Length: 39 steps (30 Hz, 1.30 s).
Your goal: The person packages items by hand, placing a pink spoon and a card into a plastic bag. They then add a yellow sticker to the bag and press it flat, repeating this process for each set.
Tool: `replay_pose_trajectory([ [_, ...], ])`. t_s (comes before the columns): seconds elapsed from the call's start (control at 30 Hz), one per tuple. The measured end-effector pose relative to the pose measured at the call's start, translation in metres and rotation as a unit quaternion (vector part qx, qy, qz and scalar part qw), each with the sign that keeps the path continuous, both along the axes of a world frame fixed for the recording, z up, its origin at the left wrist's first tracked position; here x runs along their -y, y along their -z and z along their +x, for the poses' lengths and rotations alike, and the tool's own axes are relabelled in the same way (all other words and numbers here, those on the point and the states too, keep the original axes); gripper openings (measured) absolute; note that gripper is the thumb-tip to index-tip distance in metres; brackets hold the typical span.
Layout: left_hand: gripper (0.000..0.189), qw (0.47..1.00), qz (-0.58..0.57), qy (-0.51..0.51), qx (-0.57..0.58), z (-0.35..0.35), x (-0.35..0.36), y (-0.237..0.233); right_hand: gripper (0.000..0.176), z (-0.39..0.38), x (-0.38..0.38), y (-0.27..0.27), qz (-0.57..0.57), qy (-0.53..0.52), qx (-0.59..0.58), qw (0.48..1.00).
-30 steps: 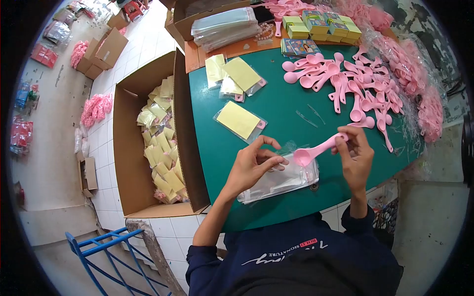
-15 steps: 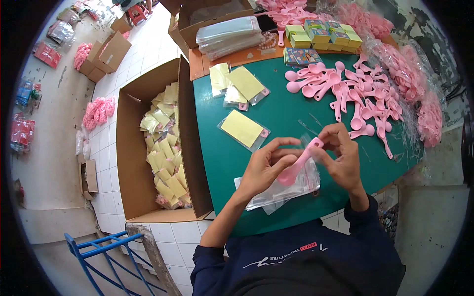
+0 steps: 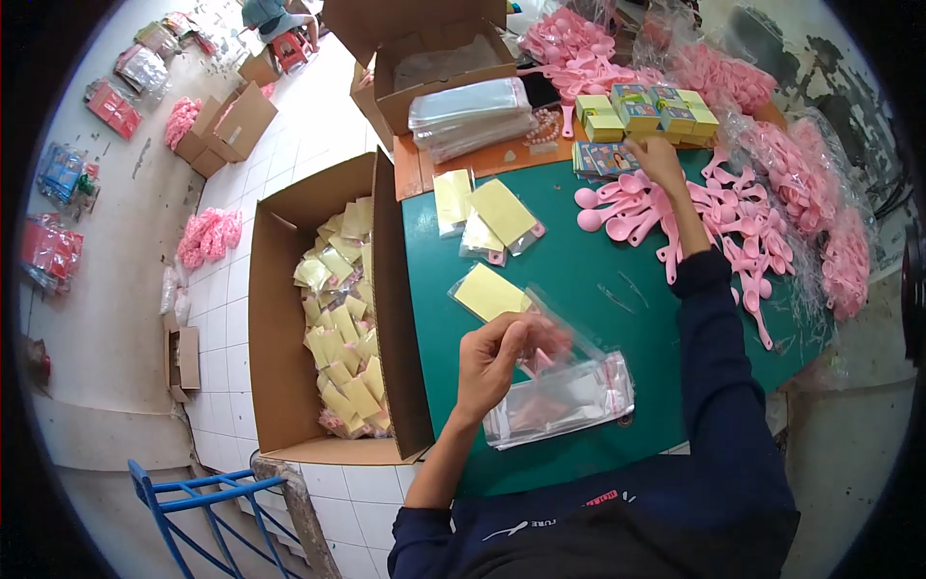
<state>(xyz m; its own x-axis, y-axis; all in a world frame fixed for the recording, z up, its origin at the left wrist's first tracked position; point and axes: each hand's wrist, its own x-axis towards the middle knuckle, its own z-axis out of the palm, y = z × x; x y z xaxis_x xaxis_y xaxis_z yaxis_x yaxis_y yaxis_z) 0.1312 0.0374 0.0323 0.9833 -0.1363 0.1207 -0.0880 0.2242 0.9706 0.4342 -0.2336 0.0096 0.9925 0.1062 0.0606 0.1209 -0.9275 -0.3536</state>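
Note:
My left hand [image 3: 490,365] is closed on a clear plastic bag [image 3: 561,323] above the near part of the table. Part of a pink spoon [image 3: 540,361] shows at its fingers, seen through the plastic. Below lies a stack of clear bags [image 3: 579,398]. My right hand [image 3: 658,160] is stretched to the far side, at the right edge of a pile of printed cards [image 3: 600,158]. Its fingers are curled together, and whatever is between them is hidden. Many loose pink spoons [image 3: 637,214] lie beside and under the right forearm.
Packed bags with yellow cards [image 3: 505,214] lie left on the green table [image 3: 434,338]. A large carton [image 3: 405,318] of similar packs stands beside it. Banded card stacks [image 3: 641,108], more clear bags [image 3: 473,111] and bagged pink spoons [image 3: 801,164] line the back. A person sits far behind.
My right hand has let go of the spoon and moved away to the printed cards. My left hand keeps the bag and spoon, slightly lower in view. The whole view has shifted.

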Motion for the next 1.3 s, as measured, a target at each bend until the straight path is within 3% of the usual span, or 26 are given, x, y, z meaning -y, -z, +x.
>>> replay_pose_trajectory([
  [0.1,0.030,1.000,0.012,-0.020,0.019,-0.003,-0.006,-0.008,0.031,0.011,-0.002,0.035,-0.031,0.070,0.048,0.996],
  [0.2,0.033,0.998,0.033,-0.044,-0.009,-0.002,-0.007,-0.016,0.026,0.002,-0.008,0.041,-0.024,0.099,0.259,0.961],
  [0.33,0.033,0.996,0.034,-0.033,-0.070,0.006,-0.005,-0.008,0.020,-0.008,-0.005,0.019,0.039,0.024,0.196,0.980],
  [0.43,0.032,0.994,0.034,-0.012,-0.103,0.008,-0.001,-0.005,0.020,0.003,0.007,0.026,-0.022,0.025,0.244,0.969],
  [0.57,0.032,0.990,0.061,-0.024,-0.125,0.007,-0.003,-0.008,0.022,-0.066,-0.012,-0.031,0.275,-0.103,0.147,0.944],
  [0.63,0.033,0.989,0.077,-0.028,-0.127,0.006,-0.006,-0.007,0.018,-0.137,-0.032,-0.079,0.417,-0.185,0.033,0.889],
  [0.7,0.033,0.990,0.082,-0.021,-0.116,0.007,-0.007,-0.003,0.016,-0.195,-0.042,-0.107,0.459,-0.162,-0.055,0.872],
  [0.77,0.031,0.990,0.083,-0.014,-0.109,0.006,-0.004,-0.004,0.015,-0.225,-0.038,-0.113,0.377,-0.177,-0.096,0.904],
  [0.9,0.028,0.989,0.130,-0.011,-0.073,0.006,0.004,0.000,0.019,-0.247,-0.040,-0.128,0.231,-0.279,-0.022,0.932],
  [1.07,0.024,0.979,0.202,0.023,-0.023,0.000,0.012,-0.010,0.012,-0.254,-0.040,-0.115,0.170,-0.343,-0.036,0.923],
  [1.2,0.039,0.945,0.323,0.054,-0.018,-0.006,0.020,-0.032,0.014,-0.266,-0.046,-0.089,0.070,-0.388,-0.034,0.918],
  [1.3,0.057,0.934,0.356,0.001,0.033,-0.013,0.027,-0.011,0.009,-0.263,-0.049,-0.074,0.184,-0.382,-0.091,0.901],
])
